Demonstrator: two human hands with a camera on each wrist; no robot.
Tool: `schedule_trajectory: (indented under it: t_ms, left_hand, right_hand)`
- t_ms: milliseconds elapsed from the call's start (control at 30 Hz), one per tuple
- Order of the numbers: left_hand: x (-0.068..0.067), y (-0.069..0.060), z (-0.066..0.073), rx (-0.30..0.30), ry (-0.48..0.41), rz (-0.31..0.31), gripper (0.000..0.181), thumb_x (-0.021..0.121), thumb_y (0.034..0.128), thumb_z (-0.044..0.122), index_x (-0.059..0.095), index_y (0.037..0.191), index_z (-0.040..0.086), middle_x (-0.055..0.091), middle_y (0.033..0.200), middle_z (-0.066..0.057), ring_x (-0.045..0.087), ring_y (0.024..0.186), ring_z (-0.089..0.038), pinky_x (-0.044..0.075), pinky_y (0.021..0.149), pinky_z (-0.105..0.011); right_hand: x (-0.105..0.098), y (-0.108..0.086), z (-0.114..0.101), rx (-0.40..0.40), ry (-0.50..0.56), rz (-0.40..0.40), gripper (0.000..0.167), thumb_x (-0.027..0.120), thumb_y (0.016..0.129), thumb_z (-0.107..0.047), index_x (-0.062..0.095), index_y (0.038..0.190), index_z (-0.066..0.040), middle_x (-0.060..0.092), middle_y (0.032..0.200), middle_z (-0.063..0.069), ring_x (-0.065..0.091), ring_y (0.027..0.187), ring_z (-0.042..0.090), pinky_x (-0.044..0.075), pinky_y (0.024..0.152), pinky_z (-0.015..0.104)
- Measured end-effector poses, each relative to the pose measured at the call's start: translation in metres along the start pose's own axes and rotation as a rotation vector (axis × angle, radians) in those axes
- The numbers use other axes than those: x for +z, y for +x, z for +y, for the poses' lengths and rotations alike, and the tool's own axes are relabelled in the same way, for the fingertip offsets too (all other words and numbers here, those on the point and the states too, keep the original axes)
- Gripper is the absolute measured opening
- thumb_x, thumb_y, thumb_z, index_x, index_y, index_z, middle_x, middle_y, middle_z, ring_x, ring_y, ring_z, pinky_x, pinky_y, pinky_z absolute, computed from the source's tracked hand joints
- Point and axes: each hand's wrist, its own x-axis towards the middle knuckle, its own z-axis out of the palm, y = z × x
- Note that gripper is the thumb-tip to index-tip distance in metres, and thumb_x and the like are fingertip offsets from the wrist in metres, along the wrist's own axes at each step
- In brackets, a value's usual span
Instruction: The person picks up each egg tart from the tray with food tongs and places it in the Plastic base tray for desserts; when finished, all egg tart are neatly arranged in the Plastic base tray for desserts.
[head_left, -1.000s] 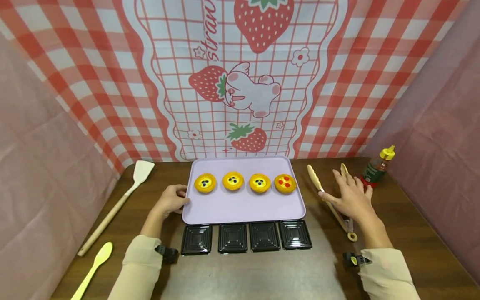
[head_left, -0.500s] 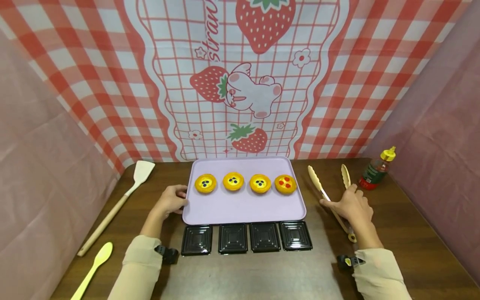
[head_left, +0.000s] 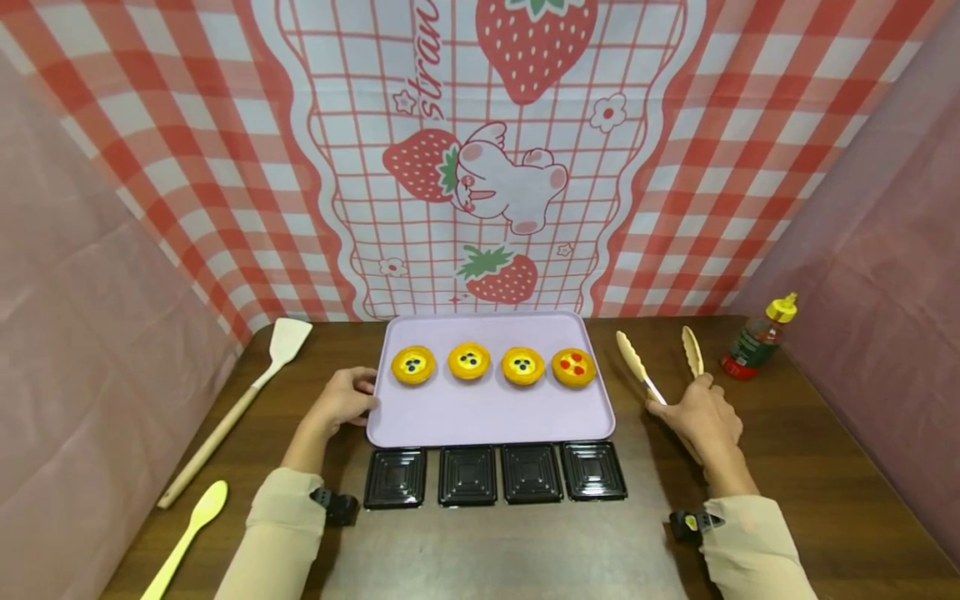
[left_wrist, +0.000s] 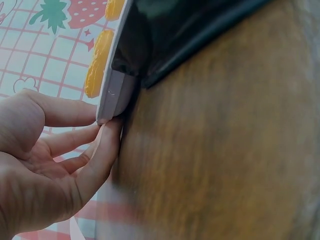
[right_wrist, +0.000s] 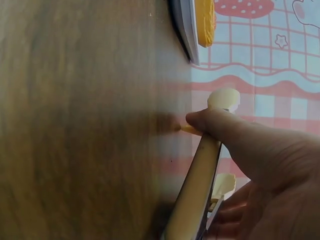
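- A person's left hand (head_left: 347, 398) pinches the left rim of a pale lilac tray (head_left: 480, 421), thumb on one face and fingers on the other.
- The tray sits near the middle of the far edge of a brown wooden table (head_left: 810, 467).
- The right hand (head_left: 705, 412), between the tray and the table's right edge, grips a pair of tongs (head_left: 636, 364), its thumb on one arm and its fingers about the other. The spread, cream-coloured tips point to the far edge.
- Four round golden tarts stand in a row across the tray: the left tart (head_left: 413, 365), second tart (head_left: 469, 361) and third tart (head_left: 522, 366) carry dark blue dots, the right tart (head_left: 573, 367) red pieces.
- Just beside the tray, on its near side, four black square containers (head_left: 395, 477) form a matching row.
- Towards the table's far right corner stands a sauce bottle (head_left: 752, 346) with a yellow cap.
- Along the left edge lies a spatula (head_left: 213, 446), its white blade near the far left corner; a pale yellow spoon (head_left: 197, 521) lies closer to the person.
- A red-and-white checked cloth (head_left: 675, 208) with strawberries hangs behind the far edge.
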Motion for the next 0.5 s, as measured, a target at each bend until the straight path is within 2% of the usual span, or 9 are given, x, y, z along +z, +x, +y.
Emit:
schedule_trajectory:
  t_ms: [200, 400, 500]
  left_hand:
    - [0.001, 0.002, 0.0, -0.015, -0.002, 0.017, 0.058, 0.064, 0.0788, -0.011, 0.049, 0.135, -0.01, 0.053, 0.099, -0.018, 0.057, 0.075, -0.02, 0.059, 0.054, -0.037]
    - [0.001, 0.001, -0.001, -0.022, -0.011, 0.005, 0.058, 0.064, 0.0807, -0.01, 0.048, 0.136, -0.01, 0.054, 0.102, -0.02, 0.059, 0.078, -0.022, 0.06, 0.057, -0.039]
    - [0.0, 0.0, 0.0, -0.029, -0.015, 0.003, 0.058, 0.064, 0.082, -0.01, 0.047, 0.137, -0.01, 0.054, 0.104, -0.021, 0.059, 0.08, -0.023, 0.06, 0.059, -0.039]
  right_hand:
    - [0.0, -0.001, 0.003, -0.046, 0.053, 0.032, 0.085, 0.079, 0.076, -0.046, 0.04, 0.117, 0.016, 0.049, 0.101, 0.038, 0.054, 0.088, 0.059, 0.046, 0.064, 0.06]
    - [-0.006, -0.004, 0.003, -0.074, 0.07, 0.045, 0.101, 0.08, 0.076, -0.048, 0.032, 0.137, 0.015, 0.044, 0.109, 0.043, 0.049, 0.099, 0.061, 0.045, 0.071, 0.065]
    - [-0.013, -0.004, 0.001, -0.105, 0.064, 0.063, 0.107, 0.08, 0.075, -0.054, 0.031, 0.14, 0.015, 0.044, 0.112, 0.043, 0.048, 0.101, 0.061, 0.045, 0.074, 0.067]
